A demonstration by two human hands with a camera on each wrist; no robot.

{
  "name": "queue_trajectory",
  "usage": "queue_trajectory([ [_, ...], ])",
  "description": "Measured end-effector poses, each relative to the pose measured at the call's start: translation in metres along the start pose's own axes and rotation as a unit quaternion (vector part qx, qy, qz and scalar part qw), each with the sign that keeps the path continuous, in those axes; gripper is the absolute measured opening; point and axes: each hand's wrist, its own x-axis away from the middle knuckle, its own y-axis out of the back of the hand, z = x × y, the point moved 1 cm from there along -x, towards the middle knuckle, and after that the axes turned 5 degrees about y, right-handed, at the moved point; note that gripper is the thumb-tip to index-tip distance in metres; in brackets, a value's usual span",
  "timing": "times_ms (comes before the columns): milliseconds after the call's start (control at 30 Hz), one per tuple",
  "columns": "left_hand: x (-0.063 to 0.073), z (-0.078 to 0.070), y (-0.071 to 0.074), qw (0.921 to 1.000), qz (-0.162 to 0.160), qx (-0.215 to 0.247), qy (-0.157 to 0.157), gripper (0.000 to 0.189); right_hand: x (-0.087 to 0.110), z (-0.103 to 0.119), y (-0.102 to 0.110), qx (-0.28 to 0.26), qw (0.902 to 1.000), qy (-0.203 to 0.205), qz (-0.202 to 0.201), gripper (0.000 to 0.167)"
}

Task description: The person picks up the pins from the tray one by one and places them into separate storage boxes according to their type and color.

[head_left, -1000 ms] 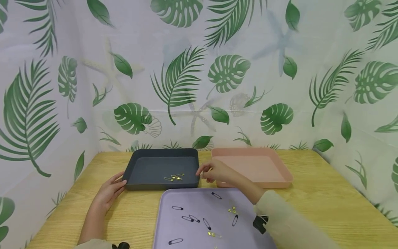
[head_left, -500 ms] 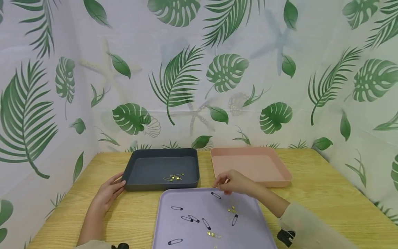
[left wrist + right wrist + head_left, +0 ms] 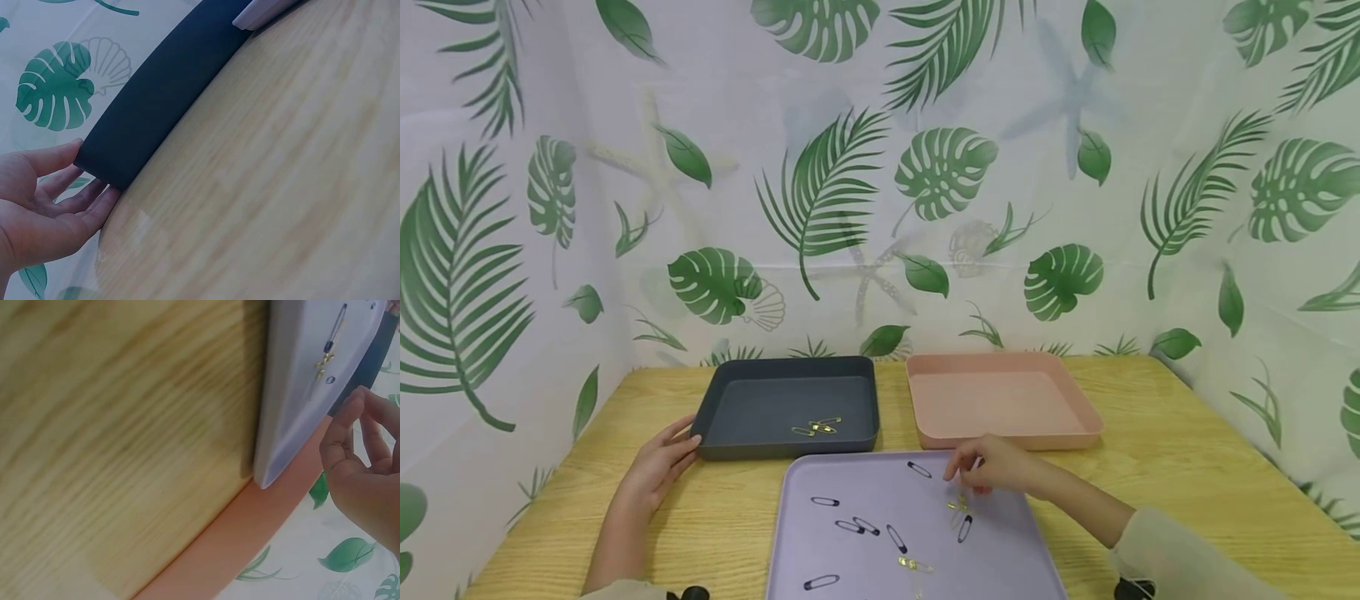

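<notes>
My left hand (image 3: 658, 468) holds the left front corner of the dark blue-grey tray (image 3: 786, 368); in the left wrist view its thumb lies at the rim and its fingers (image 3: 94, 209) against the lower edge. Several gold safety pins (image 3: 822, 428) lie inside that tray. Over the back right of the lilac tray (image 3: 850, 467) hovers my right hand (image 3: 1000, 465), fingers loosely bent, with nothing visible between thumb and forefinger. Just below it lie gold safety pins (image 3: 958, 505) and a black safety pin (image 3: 965, 529). More black safety pins (image 3: 897, 538) and gold ones are scattered across the lilac tray.
A pink tray (image 3: 1003, 442) stands at the back right, beside the dark one, with bare bottom showing. All three trays sit on a wooden table (image 3: 730, 517). A leaf-patterned cloth (image 3: 865, 192) encloses the back and sides.
My right hand has moved from the dark tray's right edge, rightward and nearer to me, over the lilac tray. The left hand stays at the dark tray's corner.
</notes>
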Motion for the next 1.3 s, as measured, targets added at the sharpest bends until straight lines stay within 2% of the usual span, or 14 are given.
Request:
queue_trajectory([
  [133, 0.001, 0.0, 0.001, 1.0, -0.001, 0.0, -0.002, 0.06, 0.005, -0.006, -0.002, 0.001, 1.0, 0.005, 0.004, 0.014],
  [400, 0.0, 0.001, 0.0, 1.0, -0.002, 0.004, 0.001, 0.06, 0.013, -0.013, -0.008, -0.003, 0.9996, -0.021, 0.018, 0.012],
  [633, -0.001, -0.001, 0.0, 1.0, -0.003, 0.008, -0.001, 0.06, 0.016, -0.015, -0.012, -0.008, 0.9998, -0.006, 0.015, 0.01],
  [833, -0.001, -0.001, 0.0, 1.0, -0.003, 0.009, -0.002, 0.061, 0.016, -0.016, -0.015, -0.007, 0.9999, -0.014, 0.005, 0.012],
  [1300, -0.001, 0.0, 0.001, 0.9999, -0.003, 0.01, -0.006, 0.06, 0.015, -0.011, -0.013, 0.028, 0.9995, -0.01, 0.001, 0.012],
])
